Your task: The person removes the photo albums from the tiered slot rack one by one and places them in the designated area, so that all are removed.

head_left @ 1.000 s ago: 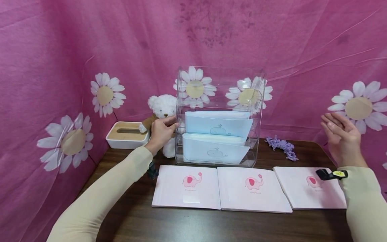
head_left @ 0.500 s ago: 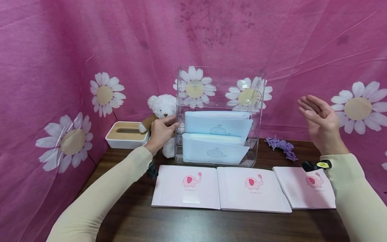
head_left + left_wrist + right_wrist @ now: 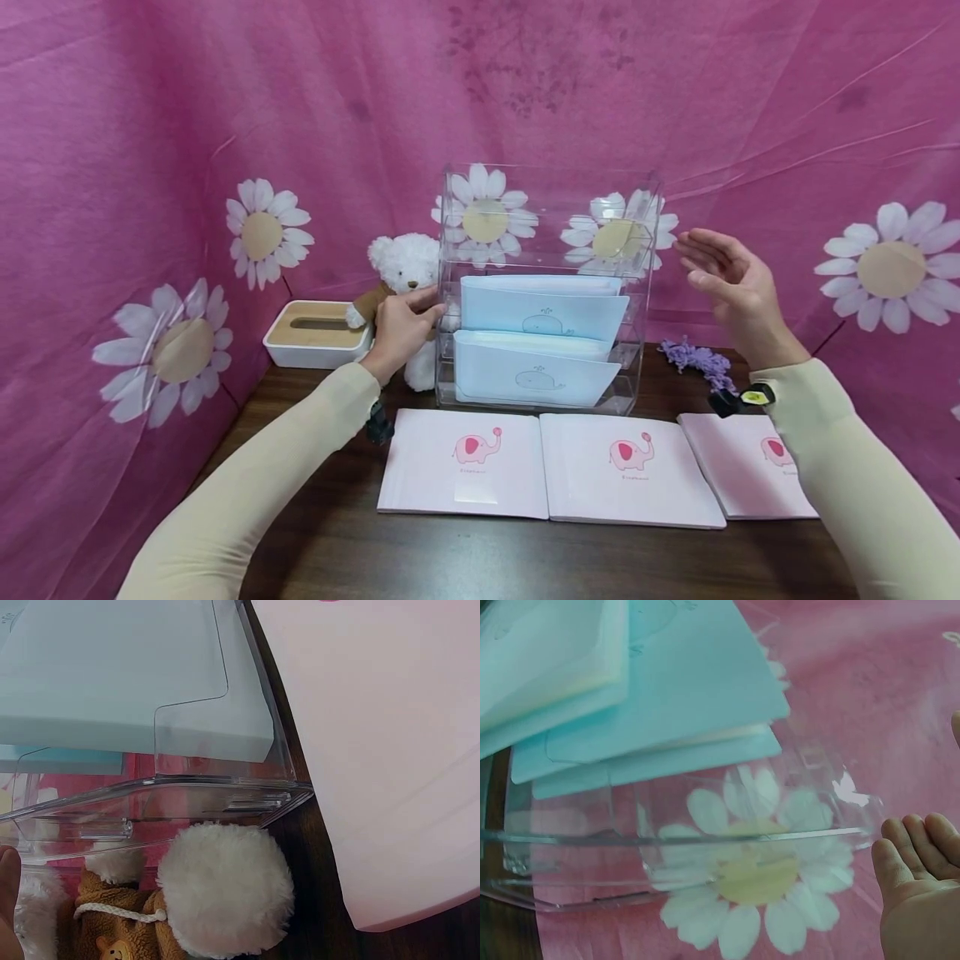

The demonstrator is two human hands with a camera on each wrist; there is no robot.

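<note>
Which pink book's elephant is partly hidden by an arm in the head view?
The rightmost pink book: the right sleeve hides part of its elephant, while the left book and middle book show theirs whole.

On the right I see a right hand [image 3: 922, 896], its four fingers [image 3: 889, 864] side by side and mostly straight. The tips are near a see-through rack [image 3: 780, 835]. To the left in the rack, a pale blue near folder [image 3: 551, 656] covers part of a brighter blue far folder [image 3: 701, 682]. Behind the rack hangs a pink cloth [image 3: 847, 690] with a big white flower [image 3: 761, 879]. Some dark brown table [image 3: 508, 930] shows too.
</note>
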